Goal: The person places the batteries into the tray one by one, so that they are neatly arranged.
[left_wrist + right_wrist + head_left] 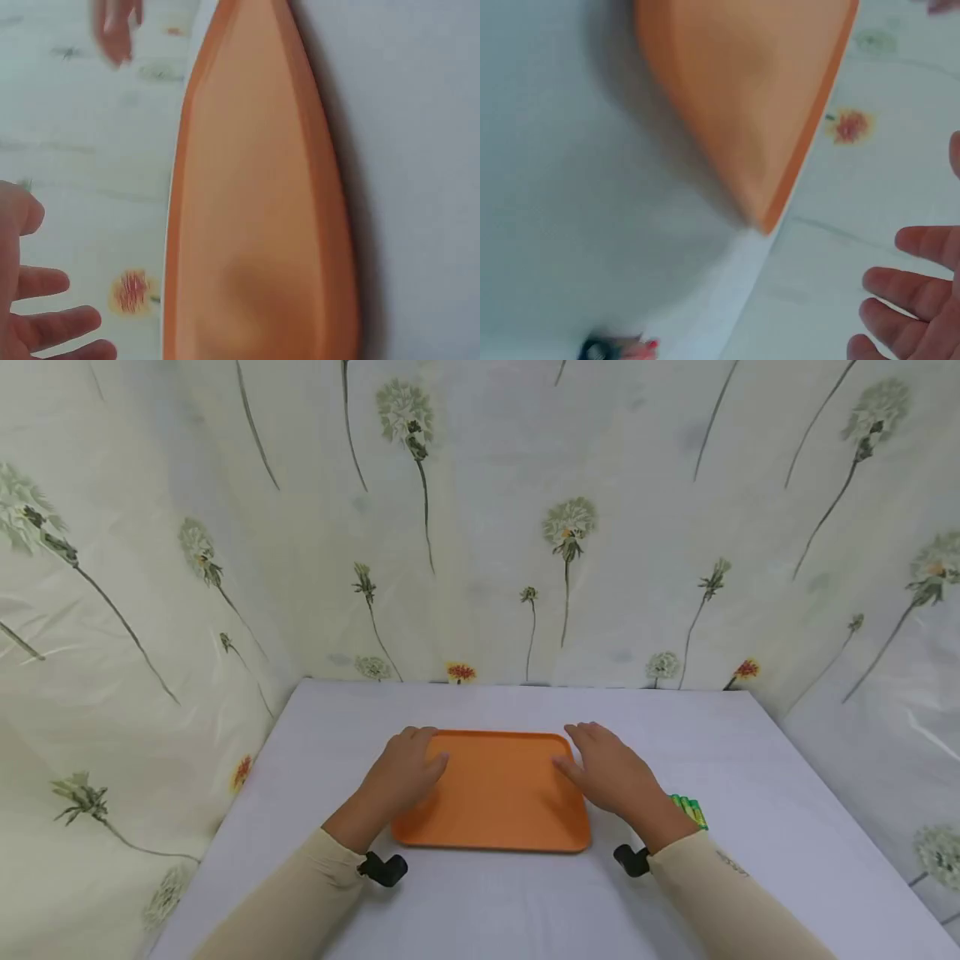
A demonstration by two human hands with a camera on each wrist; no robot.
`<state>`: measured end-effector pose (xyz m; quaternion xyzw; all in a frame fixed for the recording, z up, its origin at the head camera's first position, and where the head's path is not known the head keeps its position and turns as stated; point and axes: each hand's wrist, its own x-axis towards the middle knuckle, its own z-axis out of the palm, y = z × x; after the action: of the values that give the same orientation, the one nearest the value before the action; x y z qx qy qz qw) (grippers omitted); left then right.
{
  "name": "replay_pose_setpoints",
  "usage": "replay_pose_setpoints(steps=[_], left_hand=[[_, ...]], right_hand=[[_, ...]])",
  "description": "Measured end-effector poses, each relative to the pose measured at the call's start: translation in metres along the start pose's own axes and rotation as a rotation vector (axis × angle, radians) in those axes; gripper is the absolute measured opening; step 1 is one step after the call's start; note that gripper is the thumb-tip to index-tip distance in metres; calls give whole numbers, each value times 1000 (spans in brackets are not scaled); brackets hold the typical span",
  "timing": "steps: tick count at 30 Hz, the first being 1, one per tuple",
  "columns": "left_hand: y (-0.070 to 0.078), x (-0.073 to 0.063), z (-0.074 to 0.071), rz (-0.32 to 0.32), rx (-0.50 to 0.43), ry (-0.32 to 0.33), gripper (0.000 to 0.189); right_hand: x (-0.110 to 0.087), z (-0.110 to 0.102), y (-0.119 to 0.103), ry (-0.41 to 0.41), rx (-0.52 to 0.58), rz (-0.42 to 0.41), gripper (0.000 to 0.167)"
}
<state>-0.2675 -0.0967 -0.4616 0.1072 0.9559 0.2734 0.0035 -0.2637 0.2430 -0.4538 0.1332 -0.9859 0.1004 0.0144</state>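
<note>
A shallow orange tray (495,793) lies flat on the white table, with nothing on it. My left hand (405,768) is over its left side, thumb apart from the fingers. Over the right side is my right hand (611,772), held the same way. In the left wrist view the left fingers (56,326) are spread and apart from the tray. The right wrist view likewise shows spread right fingers (911,292), gripping nothing. Neither hand holds anything.
To the tray's right, a row of several small green cylinders, possibly batteries (690,810), is partly hidden by the right wrist. A blurred dark and red thing (619,349) shows low in the right wrist view. Flower-patterned sheeting (480,527) hangs behind and beside the table.
</note>
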Motion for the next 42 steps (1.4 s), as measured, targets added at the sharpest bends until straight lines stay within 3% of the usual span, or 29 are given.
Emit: replay_pose_setpoints(steps=[8,12,18,23,30,36,42], left_hand=[[-40,-13,3,-178,-214,56,51],[-54,-18,8,-227,-234,77,49],[-66,-19,13,-285,-260,88,51],[-70,-16,14,-291,-262,112,47],[-73,-20,18,-254,-246,117,39],[-74,-22,20,-245,-238,108,33],[-79,-22,25,-235,-228,101,29]], right_hand=[[-23,-8,36,2,108,173,81],[-42,-12,69,24,127,291,91],[-81,-11,130,79,122,478,90],[-104,-4,165,-31,183,590,95],[-117,2,185,-217,307,604,106],[-121,5,191,-242,316,508,105],[-126,11,192,-210,362,415,98]])
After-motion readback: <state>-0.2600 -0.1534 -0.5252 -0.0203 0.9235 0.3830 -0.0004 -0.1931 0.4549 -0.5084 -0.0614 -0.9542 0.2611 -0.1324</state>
